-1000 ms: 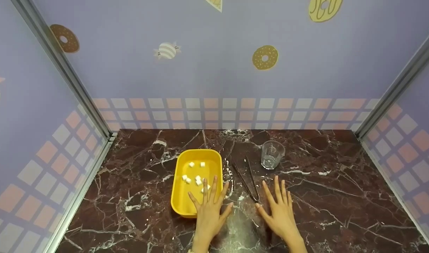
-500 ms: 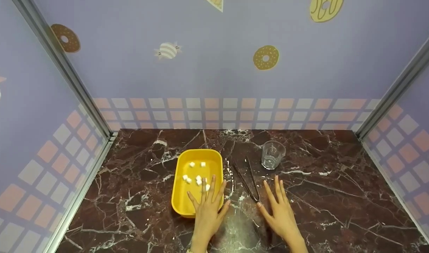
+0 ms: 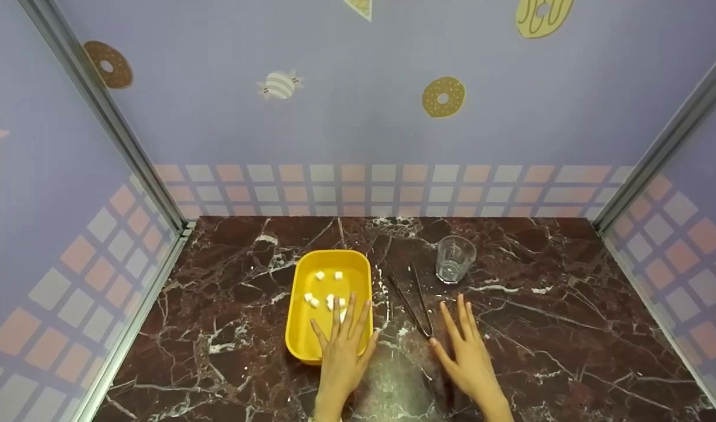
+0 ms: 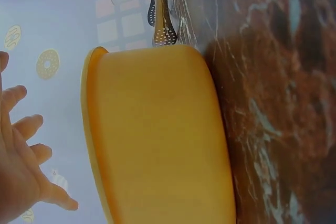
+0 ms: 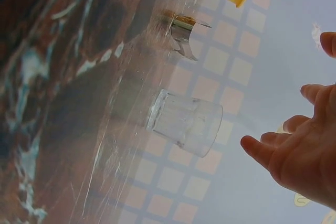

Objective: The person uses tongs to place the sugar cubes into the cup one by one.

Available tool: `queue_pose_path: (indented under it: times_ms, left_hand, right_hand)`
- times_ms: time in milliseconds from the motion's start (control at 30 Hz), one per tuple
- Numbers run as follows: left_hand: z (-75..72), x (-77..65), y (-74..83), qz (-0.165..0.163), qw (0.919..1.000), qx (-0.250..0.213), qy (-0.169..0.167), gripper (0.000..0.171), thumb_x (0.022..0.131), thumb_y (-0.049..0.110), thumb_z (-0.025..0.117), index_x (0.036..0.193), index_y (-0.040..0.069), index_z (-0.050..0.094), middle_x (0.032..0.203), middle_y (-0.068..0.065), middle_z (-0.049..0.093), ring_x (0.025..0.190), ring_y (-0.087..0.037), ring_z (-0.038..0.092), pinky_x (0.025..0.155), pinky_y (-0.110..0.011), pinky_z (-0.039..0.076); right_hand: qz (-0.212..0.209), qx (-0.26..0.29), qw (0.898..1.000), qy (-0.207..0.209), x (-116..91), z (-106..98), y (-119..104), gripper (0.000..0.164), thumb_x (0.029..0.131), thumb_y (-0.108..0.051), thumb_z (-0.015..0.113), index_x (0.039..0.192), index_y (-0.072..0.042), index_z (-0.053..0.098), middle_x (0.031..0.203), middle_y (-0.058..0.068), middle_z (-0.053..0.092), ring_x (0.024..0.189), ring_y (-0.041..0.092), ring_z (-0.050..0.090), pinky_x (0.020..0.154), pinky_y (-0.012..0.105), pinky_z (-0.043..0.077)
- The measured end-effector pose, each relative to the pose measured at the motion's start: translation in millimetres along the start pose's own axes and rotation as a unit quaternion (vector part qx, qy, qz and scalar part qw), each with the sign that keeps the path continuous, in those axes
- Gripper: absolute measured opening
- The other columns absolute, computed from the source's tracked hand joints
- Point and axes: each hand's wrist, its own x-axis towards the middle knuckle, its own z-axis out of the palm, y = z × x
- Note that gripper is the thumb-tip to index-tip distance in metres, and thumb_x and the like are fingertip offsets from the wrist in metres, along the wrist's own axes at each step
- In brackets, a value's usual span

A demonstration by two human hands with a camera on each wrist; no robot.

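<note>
My left hand has its fingers spread over the near right part of a yellow tray. Several small white cubes lie inside the tray, some partly hidden behind the fingers. In the left wrist view this hand is above the tray's rim, apart from its wall. My right hand, fingers spread and holding nothing, is beside the bend of metal tongs. The tongs lie spread between tray and glass, their perforated tip showing in the left wrist view. A clear glass stands beyond the right hand.
Everything is on a dark red marbled tabletop. Purple walls with candy and doughnut prints enclose it at the back and sides. Metal corner posts run along the wall joints.
My left hand has shifted slightly left and toward me over the tray. The right hand stays nearly where it was; tray, tongs and glass have not moved.
</note>
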Motion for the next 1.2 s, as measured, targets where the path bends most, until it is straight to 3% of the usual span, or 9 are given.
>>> queue_pose_path:
  times_ms: [267, 433, 533, 767, 1000, 1200]
  left_hand:
    - [0.3, 0.0, -7.3, -0.008, 0.9983, -0.048, 0.033, 0.051, 0.088, 0.036, 0.049, 0.135, 0.019, 0.040, 0.145, 0.001, 0.031, 0.139, -0.014, 0.006, 0.098, -0.071, 0.012]
    - [-2.1, 1.7, -16.4, -0.024, 0.9948, -0.077, 0.063, 0.051, 0.086, 0.029, 0.054, 0.134, 0.018, 0.041, 0.139, -0.003, 0.040, 0.136, -0.024, 0.024, 0.096, -0.072, 0.015]
    - [-3.5, 1.9, -24.0, -0.035, 0.9904, -0.096, 0.093, 0.052, 0.084, 0.023, 0.057, 0.133, 0.016, 0.042, 0.135, -0.005, 0.045, 0.132, -0.026, 0.032, 0.097, -0.071, 0.016]
    - [-7.9, 1.4, -41.8, -0.067, 0.9723, -0.147, 0.169, 0.051, 0.079, 0.008, 0.062, 0.127, 0.008, 0.049, 0.127, -0.013, 0.052, 0.132, -0.017, 0.031, 0.103, -0.065, 0.016]
    - [-11.4, -0.1, -54.5, -0.088, 0.9636, -0.174, 0.183, 0.047, 0.081, 0.004, 0.059, 0.127, 0.006, 0.049, 0.123, -0.016, 0.055, 0.121, -0.037, 0.044, 0.102, -0.065, 0.018]
    - [-13.3, -2.3, -62.4, -0.103, 0.9602, -0.184, 0.183, 0.045, 0.082, 0.002, 0.058, 0.125, 0.003, 0.050, 0.124, -0.019, 0.053, 0.119, -0.040, 0.045, 0.097, -0.065, 0.026]
  right_hand:
    - [0.010, 0.021, 1.000, -0.003, 0, 1, 1, 0.068, 0.084, -0.030, 0.059, 0.142, -0.026, 0.023, 0.152, 0.005, 0.005, 0.136, 0.036, 0.016, 0.096, 0.063, 0.032]
    - [0.019, 0.028, 0.999, -0.009, 1, 0, 1, 0.069, 0.085, -0.029, 0.058, 0.142, -0.031, 0.020, 0.152, 0.004, 0.008, 0.136, 0.035, 0.017, 0.097, 0.062, 0.032]
    - [0.029, 0.031, 0.999, -0.020, 1, 0, 0, 0.068, 0.086, -0.029, 0.056, 0.142, -0.032, 0.017, 0.152, 0.004, 0.009, 0.137, 0.033, 0.016, 0.098, 0.062, 0.032]
    - [0.038, 0.031, 0.998, -0.030, 1, -2, -1, 0.068, 0.088, -0.029, 0.054, 0.143, -0.032, 0.015, 0.151, 0.005, 0.012, 0.137, 0.033, 0.017, 0.099, 0.061, 0.031]
    - [0.042, 0.028, 0.998, -0.030, 1, -1, -1, 0.067, 0.088, -0.030, 0.054, 0.143, -0.032, 0.016, 0.151, 0.006, 0.014, 0.136, 0.033, 0.020, 0.099, 0.060, 0.032]
    - [0.045, 0.028, 0.998, -0.034, 1, -2, -1, 0.065, 0.088, -0.030, 0.054, 0.143, -0.026, 0.020, 0.151, 0.007, 0.014, 0.134, 0.036, 0.022, 0.096, 0.061, 0.034]
